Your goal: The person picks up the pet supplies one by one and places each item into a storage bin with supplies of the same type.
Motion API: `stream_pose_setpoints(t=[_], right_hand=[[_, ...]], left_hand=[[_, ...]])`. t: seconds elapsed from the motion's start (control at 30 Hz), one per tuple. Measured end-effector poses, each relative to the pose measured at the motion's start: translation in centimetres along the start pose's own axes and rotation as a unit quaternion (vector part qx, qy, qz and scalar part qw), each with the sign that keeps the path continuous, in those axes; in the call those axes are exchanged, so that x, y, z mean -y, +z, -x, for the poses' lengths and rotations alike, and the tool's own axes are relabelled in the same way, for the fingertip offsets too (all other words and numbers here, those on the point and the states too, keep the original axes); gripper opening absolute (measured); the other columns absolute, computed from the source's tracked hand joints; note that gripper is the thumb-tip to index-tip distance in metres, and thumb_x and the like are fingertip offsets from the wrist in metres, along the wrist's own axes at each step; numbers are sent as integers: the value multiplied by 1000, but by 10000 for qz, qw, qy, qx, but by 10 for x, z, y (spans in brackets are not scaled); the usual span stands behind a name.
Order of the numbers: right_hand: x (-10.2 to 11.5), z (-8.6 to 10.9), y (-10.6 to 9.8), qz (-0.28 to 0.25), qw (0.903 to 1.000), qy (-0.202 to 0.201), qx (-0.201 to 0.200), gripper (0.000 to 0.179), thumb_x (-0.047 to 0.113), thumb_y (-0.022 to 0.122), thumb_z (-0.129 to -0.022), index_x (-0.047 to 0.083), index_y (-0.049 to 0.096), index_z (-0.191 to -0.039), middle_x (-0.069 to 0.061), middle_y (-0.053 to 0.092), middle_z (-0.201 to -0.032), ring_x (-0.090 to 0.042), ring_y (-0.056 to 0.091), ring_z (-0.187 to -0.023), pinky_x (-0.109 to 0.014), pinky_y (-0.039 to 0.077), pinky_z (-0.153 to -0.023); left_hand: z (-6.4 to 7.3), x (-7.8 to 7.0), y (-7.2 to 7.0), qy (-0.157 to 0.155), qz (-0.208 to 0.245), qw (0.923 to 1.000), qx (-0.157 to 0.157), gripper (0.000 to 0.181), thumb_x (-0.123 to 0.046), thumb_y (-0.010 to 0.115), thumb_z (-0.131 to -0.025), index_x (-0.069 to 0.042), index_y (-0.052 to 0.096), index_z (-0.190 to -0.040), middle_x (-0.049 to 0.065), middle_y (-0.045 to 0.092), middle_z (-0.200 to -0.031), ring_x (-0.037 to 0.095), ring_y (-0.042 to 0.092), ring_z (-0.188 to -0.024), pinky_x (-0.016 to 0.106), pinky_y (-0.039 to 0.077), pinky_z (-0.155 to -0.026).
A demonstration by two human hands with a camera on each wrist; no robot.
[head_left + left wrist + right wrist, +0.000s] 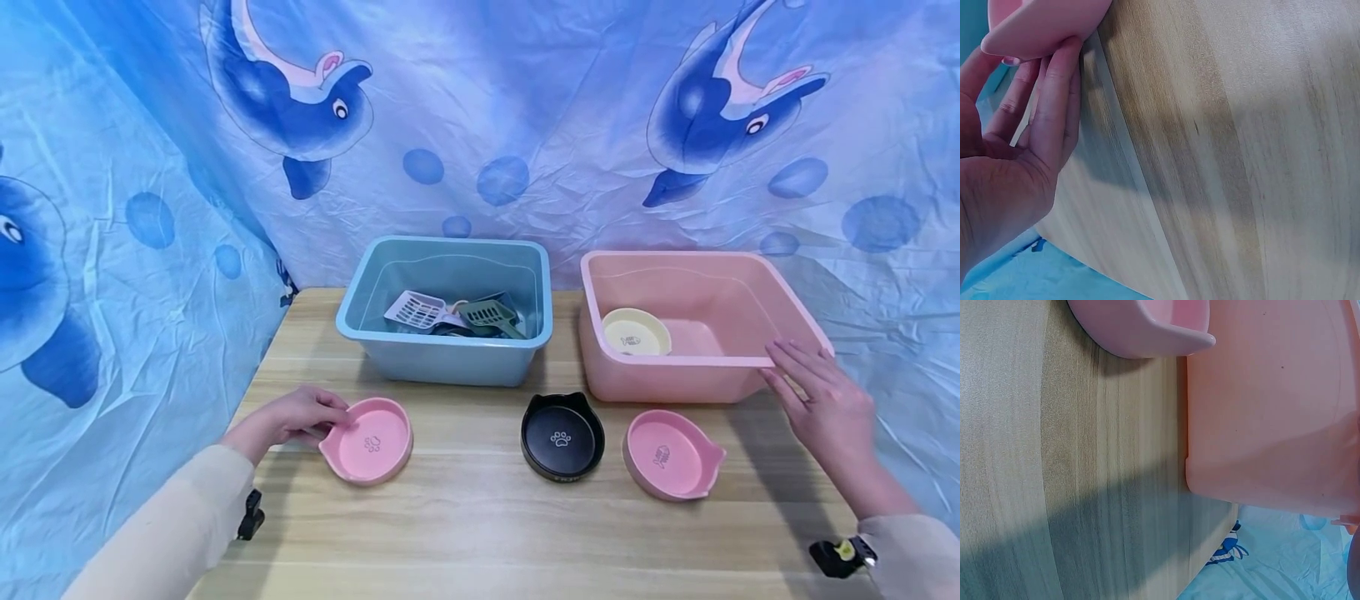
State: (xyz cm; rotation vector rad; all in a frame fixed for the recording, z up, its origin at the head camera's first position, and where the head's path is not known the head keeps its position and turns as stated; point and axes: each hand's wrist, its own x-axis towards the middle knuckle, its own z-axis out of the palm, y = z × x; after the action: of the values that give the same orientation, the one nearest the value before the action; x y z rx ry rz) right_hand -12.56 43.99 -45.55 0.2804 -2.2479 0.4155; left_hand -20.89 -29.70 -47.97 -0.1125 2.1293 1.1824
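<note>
At the left of the table, my left hand [303,412] pinches the edge of a pink pet bowl [378,458] with a paw print inside. In the left wrist view the fingers [1057,94] reach under that bowl's side. My right hand [832,408] rests on the front right rim of a pink plastic bin [660,379], its fingers fairly straight. A cream bowl [648,329] with a fishbone print sits in the bin's left end. Before the bin lies a second pink bowl [678,458] with a fishbone print. Left of it stands a black cat-eared bowl [562,454].
A blue plastic bin [450,362] stands at the back, left of the pink one. It holds several litter scoops, among them a pale one [416,310] and a green one [487,314]. A blue dolphin-print cloth [465,108] hangs behind the wooden table [465,533].
</note>
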Motion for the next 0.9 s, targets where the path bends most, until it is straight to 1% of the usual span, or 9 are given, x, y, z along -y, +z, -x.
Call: stream_pose_setpoints(t=[0.07,0.13,0.2,0.23,0.33,0.47,0.6,0.77,0.9], right_hand=[[0,1,0,-5,10000,-18,1,72,72,48,-103,13,77,-132,-21,75,-124,20,40,-138,-36,35,-128],[1,0,1,-29,10000,-46,-7,71,71,49,-103,12,77,-132,-21,75,-124,20,41,-138,-35,35,-128],[1,0,1,-53,10000,-63,-7,72,71,49,-103,10,78,-130,-21,75,-124,20,41,-138,-35,35,-128],[2,-1,1,-53,10000,-63,-5,73,71,49,-103,10,78,-130,-21,75,-124,21,41,-138,-35,35,-128],[3,-1,0,-68,10000,-56,-16,74,72,48,-103,10,78,-129,-22,76,-123,21,41,-137,-35,35,-128],[3,-1,-2,-58,10000,-40,11,74,72,48,-103,10,77,-131,-22,75,-123,21,40,-137,-36,34,-128],[2,0,-2,-16,10000,-49,54,76,73,47,-103,9,77,-130,-23,75,-124,22,39,-137,-35,33,-129],[0,1,-2,25,9999,-66,96,76,73,47,-103,8,78,-129,-23,75,-124,23,37,-138,-33,32,-129],[0,2,-1,2,9999,-74,88,75,72,47,-103,10,78,-130,-22,75,-124,23,38,-138,-33,33,-129]], left_hand=[[-1,0,1,-86,-109,9999,-50,35,-20,78,-98,2,73,-125,4,76,-89,13,66,-69,23,56,-58],[-1,0,2,-152,-181,9997,-118,34,-19,79,-97,2,74,-124,5,76,-89,13,66,-68,23,55,-57],[0,0,3,-157,-230,9994,-187,32,-17,79,-96,2,74,-122,5,76,-89,14,68,-69,23,57,-58],[0,0,4,-145,-219,9994,-208,32,-15,79,-96,3,74,-121,6,76,-90,15,68,-70,24,58,-59],[2,-1,5,23,-208,9996,-177,31,-11,78,-95,6,73,-121,8,77,-92,15,70,-72,25,61,-61],[6,-2,8,91,-64,9997,-229,30,-7,76,-95,8,72,-120,10,77,-91,15,72,-72,27,63,-61],[9,2,13,63,84,9991,-421,30,-6,77,-94,7,71,-120,10,77,-90,16,73,-72,27,64,-60],[11,6,16,173,135,9976,-654,34,-5,77,-93,9,70,-123,9,76,-87,16,74,-71,28,64,-58],[17,7,17,280,95,9962,-817,36,-5,77,-93,11,68,-125,10,76,-91,18,74,-73,31,65,-59]])
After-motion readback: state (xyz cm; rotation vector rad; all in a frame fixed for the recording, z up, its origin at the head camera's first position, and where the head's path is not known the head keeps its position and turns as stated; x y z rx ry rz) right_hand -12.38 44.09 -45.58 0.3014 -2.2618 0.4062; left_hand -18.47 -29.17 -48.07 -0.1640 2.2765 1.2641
